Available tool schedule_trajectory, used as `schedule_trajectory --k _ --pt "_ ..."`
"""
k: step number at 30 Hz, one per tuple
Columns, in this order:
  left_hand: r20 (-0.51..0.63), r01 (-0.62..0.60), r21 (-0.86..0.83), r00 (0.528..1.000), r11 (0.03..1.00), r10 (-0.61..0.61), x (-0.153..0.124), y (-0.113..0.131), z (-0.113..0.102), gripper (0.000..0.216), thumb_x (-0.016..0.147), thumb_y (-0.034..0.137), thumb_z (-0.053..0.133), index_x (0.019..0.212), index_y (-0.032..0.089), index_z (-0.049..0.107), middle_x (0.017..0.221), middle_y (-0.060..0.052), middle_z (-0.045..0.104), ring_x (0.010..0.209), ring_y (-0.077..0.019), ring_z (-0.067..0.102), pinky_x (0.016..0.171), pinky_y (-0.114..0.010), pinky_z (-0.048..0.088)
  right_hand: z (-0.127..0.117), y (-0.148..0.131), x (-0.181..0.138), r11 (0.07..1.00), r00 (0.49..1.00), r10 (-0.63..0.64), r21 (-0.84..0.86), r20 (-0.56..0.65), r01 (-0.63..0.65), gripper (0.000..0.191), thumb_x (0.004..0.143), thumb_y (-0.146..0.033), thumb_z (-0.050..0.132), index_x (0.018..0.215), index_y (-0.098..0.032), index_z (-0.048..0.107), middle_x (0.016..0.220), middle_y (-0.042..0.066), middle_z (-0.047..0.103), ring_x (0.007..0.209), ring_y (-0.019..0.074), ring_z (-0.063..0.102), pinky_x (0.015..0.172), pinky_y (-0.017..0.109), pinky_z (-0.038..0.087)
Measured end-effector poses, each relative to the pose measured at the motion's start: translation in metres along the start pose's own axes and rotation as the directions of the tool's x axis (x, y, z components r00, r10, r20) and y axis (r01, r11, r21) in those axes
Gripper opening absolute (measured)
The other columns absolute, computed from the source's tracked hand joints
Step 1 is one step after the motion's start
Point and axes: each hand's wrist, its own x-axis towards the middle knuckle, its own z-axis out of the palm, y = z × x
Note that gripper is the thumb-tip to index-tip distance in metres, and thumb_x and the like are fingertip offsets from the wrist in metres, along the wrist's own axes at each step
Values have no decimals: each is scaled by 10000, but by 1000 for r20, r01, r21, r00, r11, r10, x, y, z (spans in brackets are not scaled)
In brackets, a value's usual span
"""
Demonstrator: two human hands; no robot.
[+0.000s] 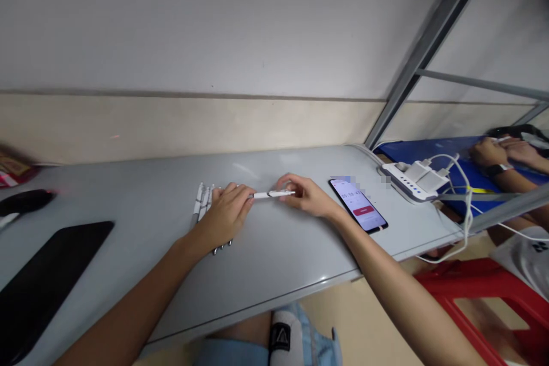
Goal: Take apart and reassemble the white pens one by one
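Both my hands hold one white pen (pixel 271 194) level above the grey table (pixel 274 251). My left hand (pixel 225 214) pinches its left end, fingers closed. My right hand (pixel 305 194) grips its right end, fingers curled round it. Under and behind my left hand lies a row of several white pens (pixel 202 201), partly hidden by the hand. A phone (pixel 358 205) with a lit timer screen and a red button lies just right of my right wrist.
A white power strip (pixel 412 181) with chargers and cables sits at the table's right end. A large black tablet (pixel 43 280) lies at the front left, a black object (pixel 26 201) behind it. Another person's hands (pixel 506 153) rest on a blue surface at right. A red stool (pixel 493 297) stands below.
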Motion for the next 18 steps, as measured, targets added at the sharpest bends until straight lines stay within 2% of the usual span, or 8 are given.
schedule_trajectory --k 2,3,5,7,9,12,15,18 --pt "-1 -8 7 1000 1000 8 0 -1 1 281 990 324 301 993 226 564 899 -31 636 876 -211 498 795 -376 293 0 1 0 999 999 47 -16 26 -46 329 906 -473 512 974 -172 624 616 -26 540 542 107 449 534 234 362" --pt "-2 -9 9 1000 1000 9 0 -2 2 284 992 323 296 997 227 564 895 -29 634 874 -210 499 794 -375 293 1 2 0 997 997 70 -30 33 -69 381 937 -489 439 906 -162 633 574 -26 524 517 106 440 526 237 359" --pt "-4 -3 8 1000 1000 3 -1 -3 3 286 994 329 293 1000 227 561 896 -30 629 879 -210 505 788 -371 295 2 3 0 995 998 65 -71 21 -64 423 950 -500 405 882 -158 644 558 -24 520 512 108 442 523 237 358" --pt "-8 10 8 1000 1000 -10 -1 -4 3 289 992 342 298 989 223 562 890 -34 621 879 -212 516 787 -370 300 3 2 0 993 1000 -9 -120 -12 7 339 905 -475 524 1020 -179 641 649 -16 575 554 112 474 541 233 375" --pt "-6 22 -1 1000 1000 -22 -2 -5 3 301 990 349 298 968 219 568 864 -31 609 854 -207 525 795 -372 307 3 1 -1 976 993 -111 -194 -40 101 352 860 -412 623 1153 -218 602 810 5 637 630 120 519 604 240 415" --pt "32 41 -48 999 998 -39 -1 -6 0 321 989 356 290 916 218 571 824 -14 598 803 -195 531 803 -368 317 3 -1 -2 904 964 -259 -365 -56 222 246 917 -340 557 1123 -227 632 955 50 659 786 153 571 750 276 434" --pt "81 48 -96 996 994 -40 -1 -7 -4 322 985 354 292 874 214 560 798 -3 599 773 -193 534 791 -356 326 6 -2 -3 822 947 -318 -514 -56 245 281 970 -360 454 1077 -204 662 909 83 661 834 181 570 768 290 408" --pt "77 30 -47 997 998 -26 -1 -10 -7 288 971 290 310 856 208 560 761 -3 585 747 -192 528 762 -350 316 12 -4 -3 798 959 -279 -569 -58 198 346 978 -402 422 1014 -168 674 835 88 646 749 172 541 701 282 373"
